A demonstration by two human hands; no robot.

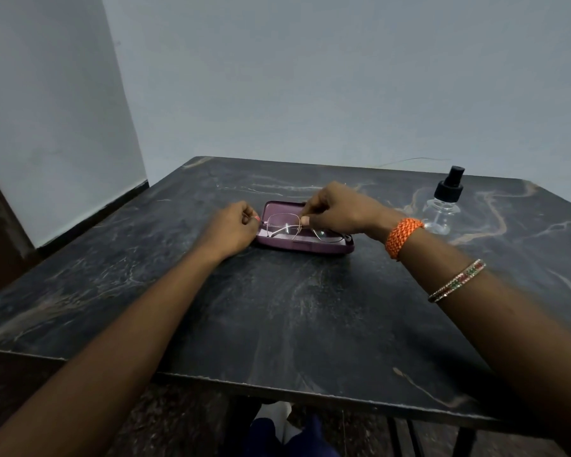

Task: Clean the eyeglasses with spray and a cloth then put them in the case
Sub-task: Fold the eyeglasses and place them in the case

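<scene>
Dark marble-patterned tabletop (pixel 277 308) fills most of the view, pale veins across it, w/ a plain grey-blue wall (pixel 310 77) behind. Two bare forearms reach in from the near edge toward the table's middle. Right forearm carries an orange braided thread wristband (pixel 402 236) at the wrist and a thin beaded bangle (pixel 456 281) nearer the elbow. Left hand (pixel 233 227) sits at the left end of the case, fingers curled in, tips pinching something small at the left end of the glasses; exactly what it pinches is too small to tell. Right hand (pixel 338 211) hangs over the case's middle/right, fingers bent down, thumb and forefinger pinching the frame near the bridge. Purple oblong hard eyeglass case (pixel 305 245) lies open approx mid-table, long axis left-right, slightly lower at the right end, paler lining showing inside. Thin metal-rimmed clear-lens eyeglasses (pixel 284 225) are over/in the open case, long axis along the case's, left lens raised a bit and facing the near side, right lens lower by the case's right end; whether they rest fully on the lining can't be told. Clear plastic spray bottle with black pump top (pixel 444 206) stands upright at far right, well apart from the case, nozzle pointing up-right.
</scene>
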